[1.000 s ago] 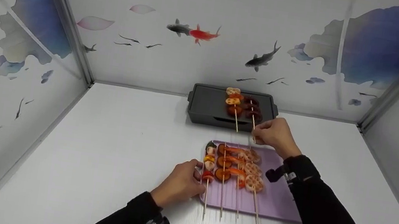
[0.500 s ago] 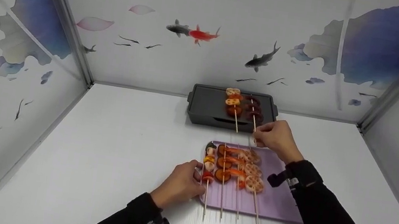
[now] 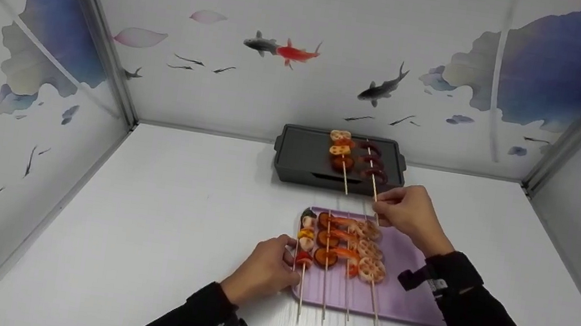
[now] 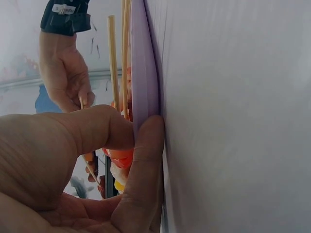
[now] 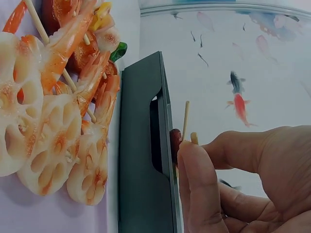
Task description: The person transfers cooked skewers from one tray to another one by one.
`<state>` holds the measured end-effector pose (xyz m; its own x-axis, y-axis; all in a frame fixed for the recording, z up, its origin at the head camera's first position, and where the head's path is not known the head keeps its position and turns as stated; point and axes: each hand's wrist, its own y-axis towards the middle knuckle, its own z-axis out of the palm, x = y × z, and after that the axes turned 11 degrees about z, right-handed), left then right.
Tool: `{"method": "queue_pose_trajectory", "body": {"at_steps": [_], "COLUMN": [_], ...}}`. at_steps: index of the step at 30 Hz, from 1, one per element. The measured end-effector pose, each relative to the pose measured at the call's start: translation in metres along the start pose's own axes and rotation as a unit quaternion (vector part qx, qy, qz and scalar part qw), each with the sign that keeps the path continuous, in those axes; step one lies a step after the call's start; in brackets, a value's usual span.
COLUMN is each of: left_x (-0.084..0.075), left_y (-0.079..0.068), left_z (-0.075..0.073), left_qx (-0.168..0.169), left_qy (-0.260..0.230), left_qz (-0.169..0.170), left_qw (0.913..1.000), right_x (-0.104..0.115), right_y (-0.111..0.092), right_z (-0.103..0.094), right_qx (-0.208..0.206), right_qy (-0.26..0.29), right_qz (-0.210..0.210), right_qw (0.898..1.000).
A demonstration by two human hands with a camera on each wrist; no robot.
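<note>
My right hand (image 3: 411, 217) pinches the bare stick end of a skewer (image 3: 373, 160) with dark reddish-brown pieces, between thumb and fingertips. Its pieces overlap the right part of the dark grey grill (image 3: 300, 153) in the head view. Another skewer (image 3: 342, 150), with lotus root and brown pieces, lies on the grill to its left. My left hand (image 3: 265, 264) grips the left edge of the lilac tray (image 3: 403, 292), thumb above and a finger underneath, as the left wrist view shows at the tray's rim (image 4: 146, 73).
Several skewers lie side by side on the tray's left part: a mixed one (image 3: 306, 239), one with brown rounds (image 3: 328, 239), shrimp (image 3: 349, 239) and lotus root slices (image 3: 372, 251). Their sticks overhang the front rim. Patterned walls (image 3: 209, 95) enclose the white table (image 3: 177, 198).
My right hand has moved toward me and slightly right with the skewer, whose dark pieces have shifted toward the grill's front. The left hand stays at the tray's edge.
</note>
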<state>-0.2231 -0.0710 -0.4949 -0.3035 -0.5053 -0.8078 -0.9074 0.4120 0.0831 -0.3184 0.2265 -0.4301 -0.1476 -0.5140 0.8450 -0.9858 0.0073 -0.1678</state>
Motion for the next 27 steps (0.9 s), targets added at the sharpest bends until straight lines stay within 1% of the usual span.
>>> {"method": "queue_pose_trajectory", "body": {"at_steps": [6,13,19,27], "left_x": [0.002,0.002,0.002,0.002], "left_y": [-0.002,-0.001,-0.001,-0.001], "left_z": [0.001,0.0,0.0,0.001], "left_qx": [0.003,-0.003,-0.003,-0.005], "left_qy": [-0.019,-0.01,-0.016,-0.01], "left_qz": [-0.007,-0.004,-0.009,0.004], "left_qw": [0.9998,0.9999,0.9998,0.9999], "right_x": [-0.008,-0.015,-0.018,-0.021], "right_y": [-0.01,-0.02,-0.03,-0.045], "right_z": [0.002,0.003,0.004,0.0], "right_qx": [0.008,0.016,0.02,0.005], "right_qy": [0.0,0.013,-0.002,-0.034], "right_qz": [0.002,0.002,0.01,0.002], "right_qw": [1.0,1.0,1.0,0.999]}}
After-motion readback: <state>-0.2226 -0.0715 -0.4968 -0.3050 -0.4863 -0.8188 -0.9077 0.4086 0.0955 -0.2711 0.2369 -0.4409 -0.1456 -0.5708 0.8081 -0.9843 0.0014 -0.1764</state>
